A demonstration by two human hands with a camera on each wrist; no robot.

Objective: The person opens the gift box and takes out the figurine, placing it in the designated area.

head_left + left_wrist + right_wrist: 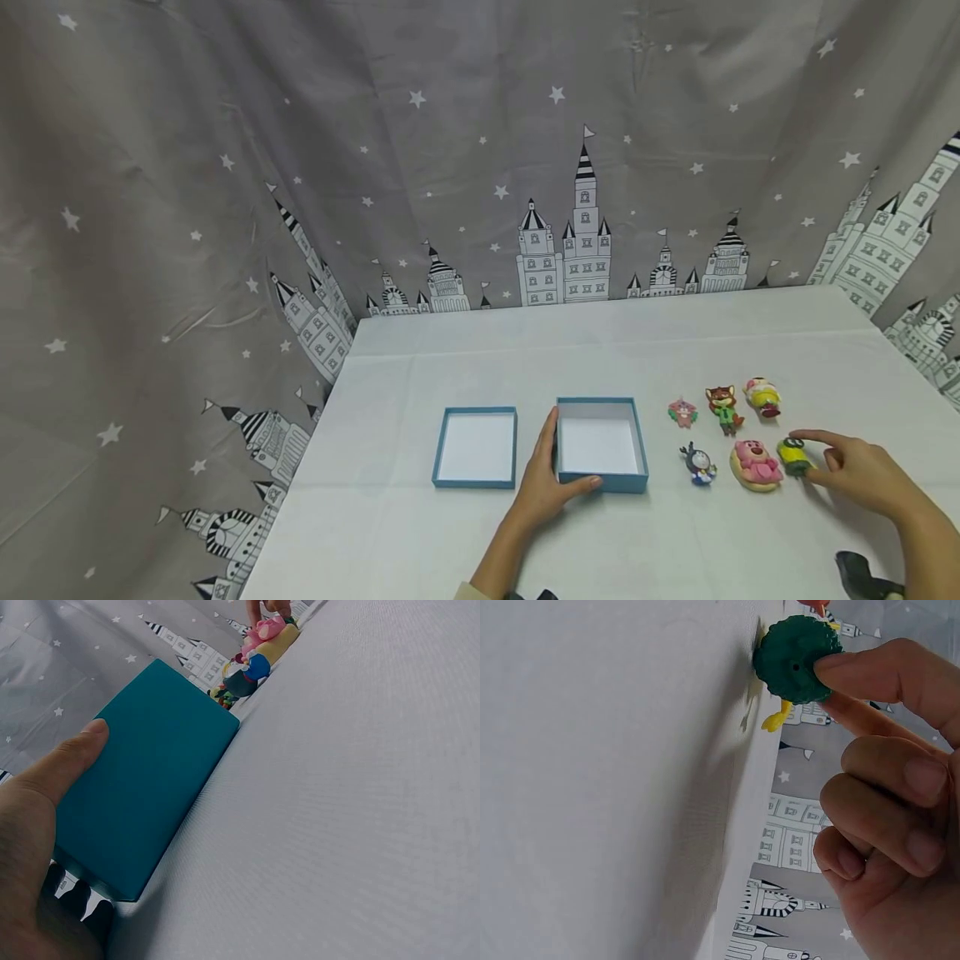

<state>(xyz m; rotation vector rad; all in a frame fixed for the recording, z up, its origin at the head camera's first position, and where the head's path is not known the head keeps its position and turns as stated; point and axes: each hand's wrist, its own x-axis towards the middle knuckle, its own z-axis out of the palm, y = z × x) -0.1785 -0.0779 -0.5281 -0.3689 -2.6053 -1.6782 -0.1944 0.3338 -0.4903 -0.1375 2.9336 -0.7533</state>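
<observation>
My left hand (542, 485) holds the near left corner of an open blue box (618, 483) with a white inside. Its thumb lies on the box's front wall, and the fingers are along the left side. At the right, my right hand (862, 475) pinches a small yellow and green figurine (792, 455) between thumb and forefinger. In the right wrist view the figurine's round green base (787, 652) faces the camera, and the other fingers are curled. Just left of it lies a pink bear figurine (757, 463) on a cream round.
Left of the box lies its shallow blue-rimmed lid (475, 483). Other figurines are a blue-and-white one (700, 465), a pink star-like one (682, 413), a fox (724, 408) and a yellow-and-red one (763, 397). A black object (862, 575) shows at the lower right.
</observation>
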